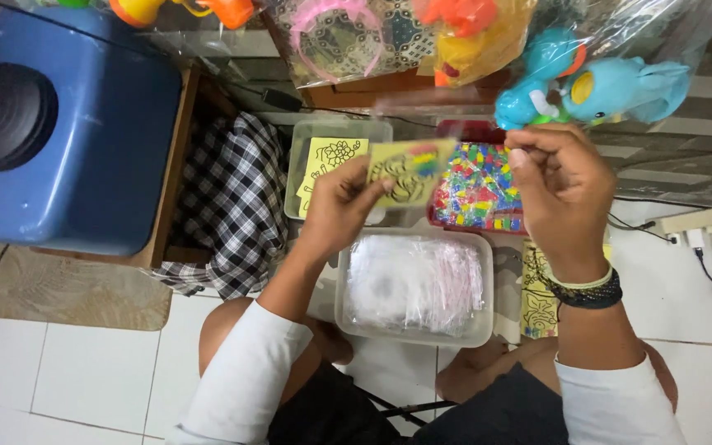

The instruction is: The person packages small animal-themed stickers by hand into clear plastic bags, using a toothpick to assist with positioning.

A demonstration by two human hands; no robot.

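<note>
Here, yellow card (406,171) pinched between left hand (341,206) fingers (370,183).

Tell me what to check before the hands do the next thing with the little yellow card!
1. Card held firmly: ok. The left hand pinches the yellow card at its edge.
2. Right hand ready: cannot tell. The right hand is raised beside the card, fingers curled; whether it holds anything small is hidden.
3. Colour packets within reach: ok. The red tray of coloured packets sits just behind the card.
4. Clear bags within reach: ok. The clear tub of plastic bags lies below the hands.
5. More cards at hand: ok. A clear box of yellow cards sits behind the left hand.
</note>
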